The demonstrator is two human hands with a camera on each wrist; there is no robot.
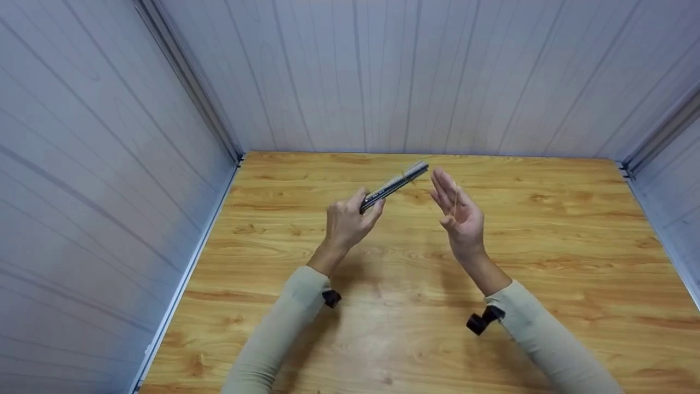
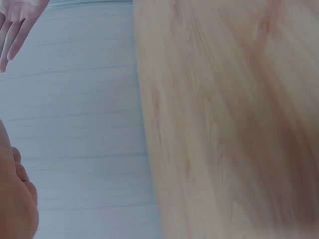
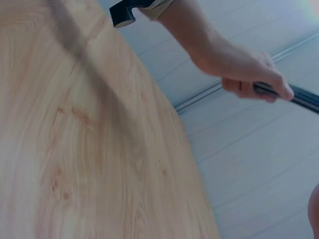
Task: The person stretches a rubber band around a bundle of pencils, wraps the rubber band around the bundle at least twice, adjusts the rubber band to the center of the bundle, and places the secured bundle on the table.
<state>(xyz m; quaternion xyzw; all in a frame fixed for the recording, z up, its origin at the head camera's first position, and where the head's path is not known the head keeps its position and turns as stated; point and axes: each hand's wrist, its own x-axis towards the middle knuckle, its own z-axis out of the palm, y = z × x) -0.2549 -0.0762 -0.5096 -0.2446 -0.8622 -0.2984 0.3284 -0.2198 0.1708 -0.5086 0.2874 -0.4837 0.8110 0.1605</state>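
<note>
My left hand [image 1: 347, 221] grips the lower end of a slim bundle of dark pens [image 1: 391, 187] with silvery far ends, pointing up and to the right above the table. A thin yellowish rubber band [image 1: 405, 176] crosses the bundle near its far end. To the right, my right hand [image 1: 464, 219] is raised with fingers extended and palm toward the pens. A thin strand of rubber band [image 1: 456, 201] runs between its fingers and thumb. In the right wrist view the left hand [image 3: 249, 74] curls round the pens [image 3: 303, 97]. The left wrist view catches only parts of both hands.
A wood-grain table [image 1: 394, 312] lies beneath both hands. Pale panelled walls [image 1: 350, 76] rise at its back and sides. Small black wrist cameras [image 1: 478, 324] hang at both sleeve cuffs.
</note>
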